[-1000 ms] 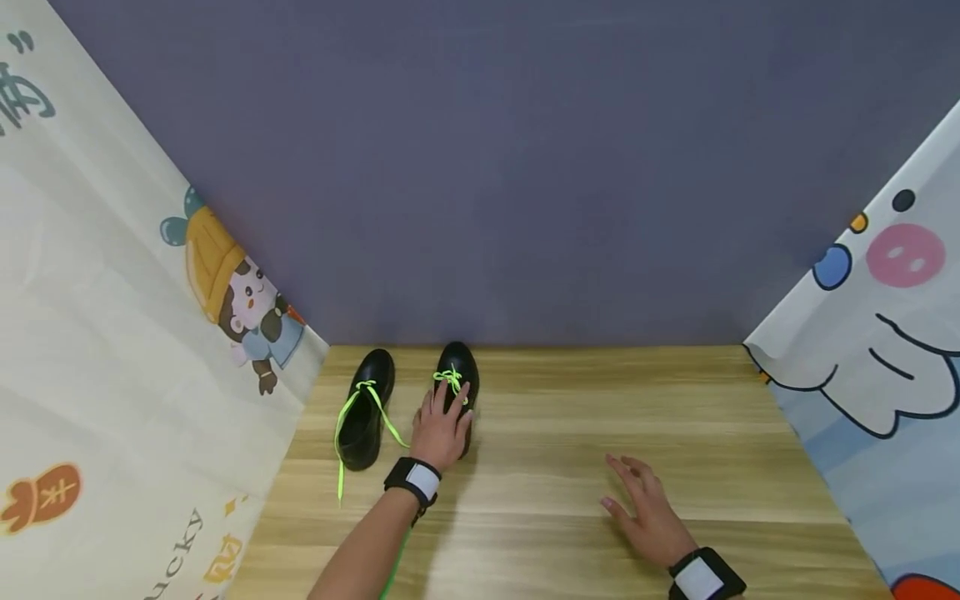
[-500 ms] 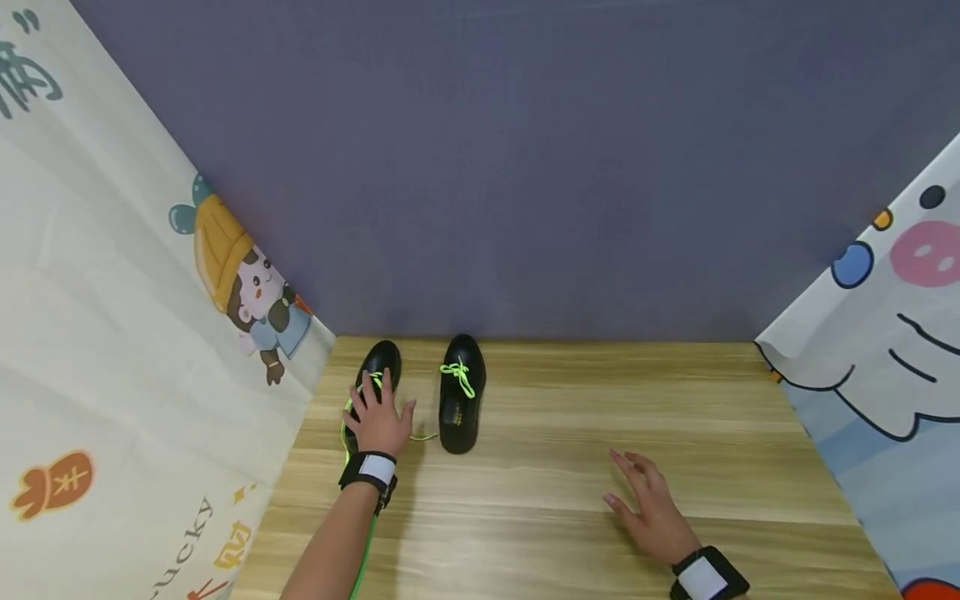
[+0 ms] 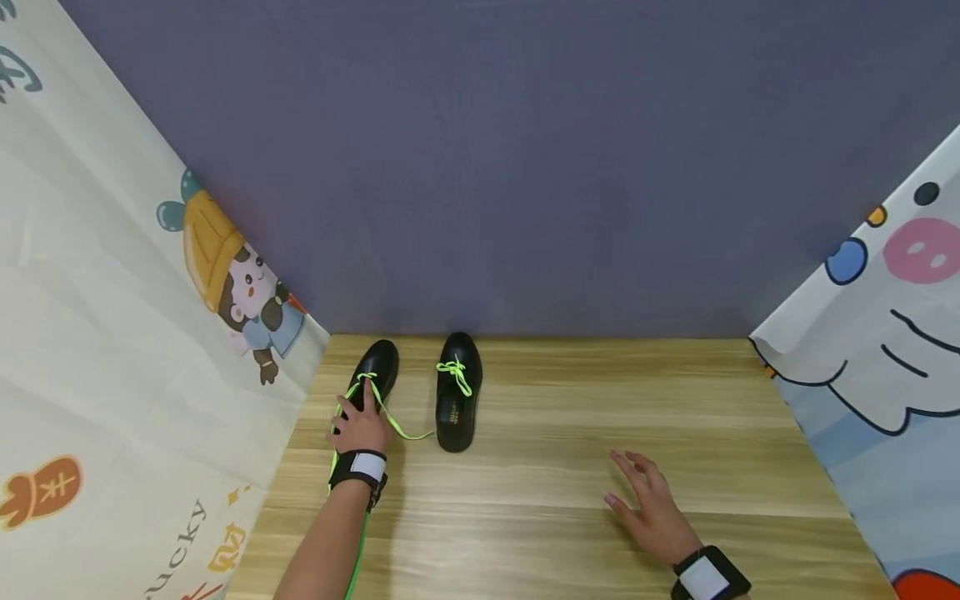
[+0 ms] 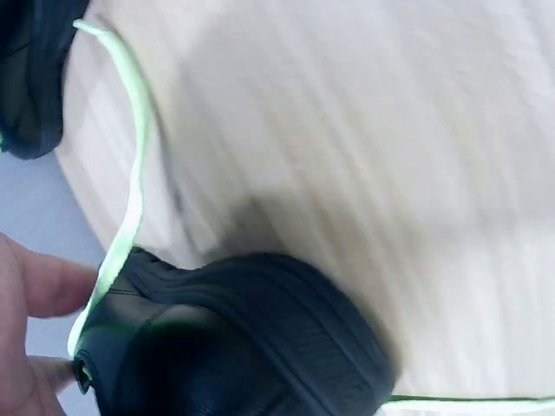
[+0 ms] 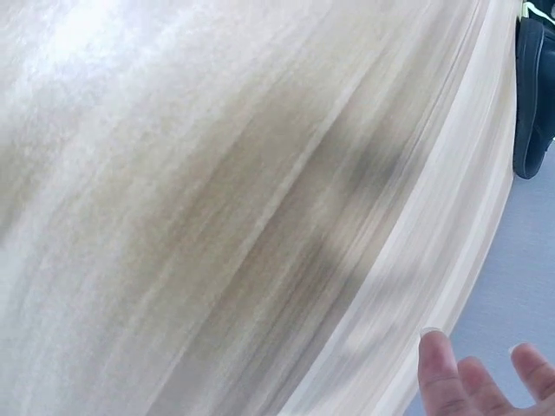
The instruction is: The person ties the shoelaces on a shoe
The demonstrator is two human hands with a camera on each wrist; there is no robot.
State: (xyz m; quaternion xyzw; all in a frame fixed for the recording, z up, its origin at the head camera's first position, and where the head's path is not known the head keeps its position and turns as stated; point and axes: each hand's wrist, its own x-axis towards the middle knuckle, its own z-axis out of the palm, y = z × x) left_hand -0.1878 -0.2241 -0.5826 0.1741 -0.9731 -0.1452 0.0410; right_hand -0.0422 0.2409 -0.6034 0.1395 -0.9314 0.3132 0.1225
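Note:
My left hand lies over the left black shoe, one finger stretched to its bright green shoelace. In the left wrist view, two fingers touch or nearly touch the front of that shoe's opening, where the untied shoelace leaves it. One loose lace end trails toward the other black shoe, whose shoelace is tied in a bow. Over the wooden tabletop, well to the right of both shoes, my right hand hangs with relaxed fingers and holds nothing.
The wooden tabletop ends at a grey-purple wall, close to the shoes' toes. Printed cloths flank it, one with a cartoon child at left, one with a pig snout at right. A green cord runs along the left forearm.
My left hand has moved from the right shoe over to the left shoe, then slightly back with one finger stretched to the lace. The right hand stays about where it was.

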